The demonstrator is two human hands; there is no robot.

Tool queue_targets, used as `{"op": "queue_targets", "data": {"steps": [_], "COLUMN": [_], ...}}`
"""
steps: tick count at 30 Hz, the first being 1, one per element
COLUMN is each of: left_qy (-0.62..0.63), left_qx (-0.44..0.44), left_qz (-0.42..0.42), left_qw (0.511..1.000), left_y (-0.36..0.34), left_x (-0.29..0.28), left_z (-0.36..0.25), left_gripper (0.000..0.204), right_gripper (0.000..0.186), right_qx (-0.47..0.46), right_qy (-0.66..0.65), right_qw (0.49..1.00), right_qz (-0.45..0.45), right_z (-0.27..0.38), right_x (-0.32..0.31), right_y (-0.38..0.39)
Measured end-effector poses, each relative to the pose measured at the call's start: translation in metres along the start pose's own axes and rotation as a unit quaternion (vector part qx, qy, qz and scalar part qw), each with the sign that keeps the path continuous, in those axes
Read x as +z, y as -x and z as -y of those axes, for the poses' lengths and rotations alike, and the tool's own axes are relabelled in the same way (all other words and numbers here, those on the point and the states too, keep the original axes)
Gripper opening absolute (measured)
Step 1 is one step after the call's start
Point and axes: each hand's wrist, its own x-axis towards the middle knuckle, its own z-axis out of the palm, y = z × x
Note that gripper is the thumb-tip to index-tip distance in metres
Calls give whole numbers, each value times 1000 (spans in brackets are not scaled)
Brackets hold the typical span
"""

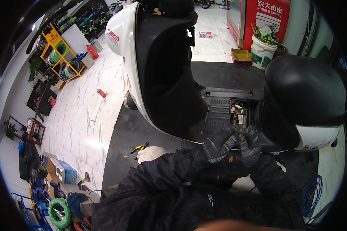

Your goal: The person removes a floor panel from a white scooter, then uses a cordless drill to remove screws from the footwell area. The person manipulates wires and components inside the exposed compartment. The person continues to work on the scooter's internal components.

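Observation:
My left hand (216, 146) and my right hand (251, 145), both in dark grey knit gloves, meet in front of the scooter's footboard. The fingers of each are pinched together at the near edge of an open compartment (247, 103). Whatever lies between the fingertips is too small or hidden to make out. Inside the compartment, beyond my fingers, are wires with white and red connectors (239, 114). A thin green-handled tool (207, 113) lies on the ribbed footboard (218, 111) to the left. The scooter's black seat (304, 90) rises on the right and its white front shield (121, 34) on the left.
Yellow-and-black pliers (140, 147) lie on the dark mat left of my arm. A red can (101, 92) stands on the white tiled floor. Beyond the scooter are a white bucket (263, 52) of scraps and a yellow tray (241, 56). Cardboard boxes (63, 171) and a green coil (59, 213) sit lower left.

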Motion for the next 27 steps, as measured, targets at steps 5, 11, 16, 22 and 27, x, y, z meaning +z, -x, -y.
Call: {"op": "queue_targets", "data": {"steps": [5, 11, 16, 22, 27], "left_qy": [-57, -127, -125, -155, -134], "left_qx": [191, 107, 140, 132, 73], "left_qz": [-2, 18, 95, 136, 132], "left_qw": [980, 986, 978, 970, 979], "left_y": [2, -2, -7, -7, -8], "left_x": [-3, -10, -15, -9, -3], "left_z": [2, -38, -25, -21, -17], "left_gripper": [35, 33, 27, 25, 25], "right_gripper": [23, 36, 35, 37, 39], "right_qx": [163, 9, 19, 64, -176], "right_qy": [-77, 113, 116, 124, 140], "right_qw": [980, 993, 969, 928, 948], "right_qz": [85, 29, 216, 345, 226], "right_z": [31, 61, 27, 3, -42], "right_x": [-1, -25, -36, -36, -21], "right_y": [-18, -24, -8, 6, 31]}}
